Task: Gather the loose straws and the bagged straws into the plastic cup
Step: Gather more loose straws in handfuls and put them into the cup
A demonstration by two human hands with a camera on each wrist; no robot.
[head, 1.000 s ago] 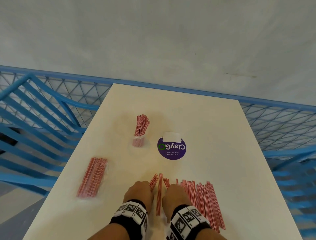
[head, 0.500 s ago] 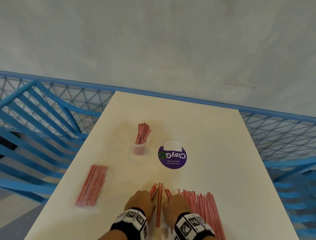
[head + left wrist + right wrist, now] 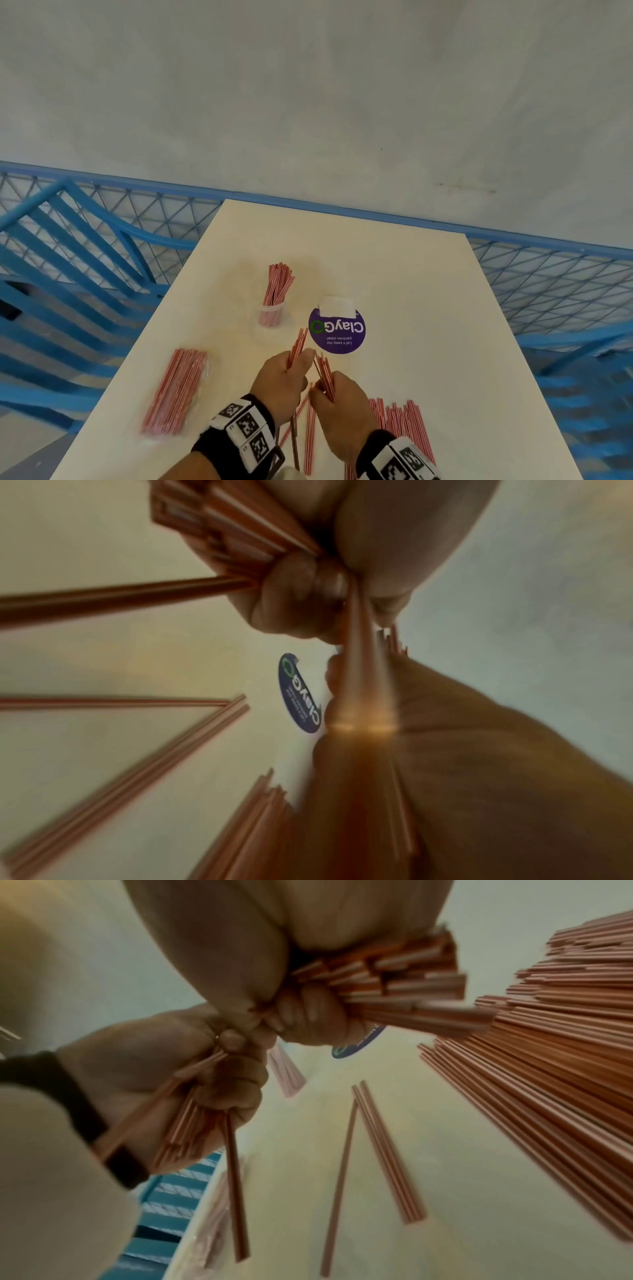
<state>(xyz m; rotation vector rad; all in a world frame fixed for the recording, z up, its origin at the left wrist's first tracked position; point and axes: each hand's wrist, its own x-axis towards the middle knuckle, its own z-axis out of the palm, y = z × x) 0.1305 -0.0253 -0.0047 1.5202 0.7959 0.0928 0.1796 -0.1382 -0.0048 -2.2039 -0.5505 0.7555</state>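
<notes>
A clear plastic cup (image 3: 271,314) stands mid-table with red-and-white straws (image 3: 278,283) upright in it. My left hand (image 3: 289,370) grips a small bunch of loose straws (image 3: 297,346) just above the table, and the right wrist view shows its fingers (image 3: 236,1074) curled round them. My right hand (image 3: 323,394) grips another bunch (image 3: 324,371), its fingers (image 3: 308,1015) wrapped round it. The two hands touch near the table's front. A pile of loose straws (image 3: 402,421) lies to the right, and a few lie under the hands (image 3: 383,1150). The bagged straws (image 3: 175,390) lie at the left.
A round purple sticker (image 3: 337,331) with a white tab lies right of the cup. The white table (image 3: 394,274) is narrow, and its left edge runs just beside the bag. Blue metal railings and mesh (image 3: 85,260) surround it, with a grey wall behind.
Both hands rested low on the straws at the table's front; now they have risen and moved forward, each gripping a bunch lifted off the table.
</notes>
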